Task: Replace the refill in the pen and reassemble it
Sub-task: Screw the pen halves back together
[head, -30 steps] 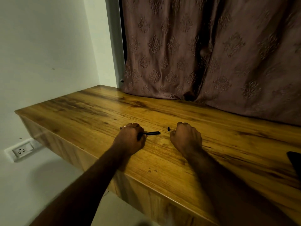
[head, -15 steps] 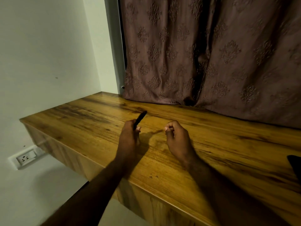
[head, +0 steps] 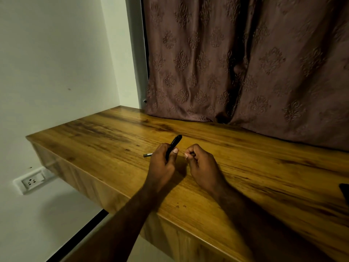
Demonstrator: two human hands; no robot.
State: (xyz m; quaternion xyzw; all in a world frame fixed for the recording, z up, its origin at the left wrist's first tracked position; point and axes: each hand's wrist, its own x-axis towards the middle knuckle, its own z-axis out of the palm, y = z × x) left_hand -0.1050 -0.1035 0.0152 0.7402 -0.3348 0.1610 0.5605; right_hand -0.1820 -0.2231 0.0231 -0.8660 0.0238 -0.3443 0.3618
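Observation:
My left hand (head: 163, 163) grips a black pen barrel (head: 174, 143), which points up and away over the wooden table (head: 264, 167). Beside it, my right hand (head: 202, 163) has its fingers curled and pinches something very small between thumb and forefinger; a thin line runs from it toward the left hand, too fine to identify. A thin refill (head: 147, 154) with a dark end lies flat on the table, sticking out from behind the left hand on its left side.
A patterned brown curtain (head: 245, 63) hangs along the table's back edge. The white wall (head: 56, 63) meets the table on the left, with a wall socket (head: 31, 181) below. A dark object (head: 344, 190) shows at the right frame edge.
Both hands lifted off the table. The left hand picked up the pen barrel and tilted it upward. The right hand came closer to it, pinching a small part.

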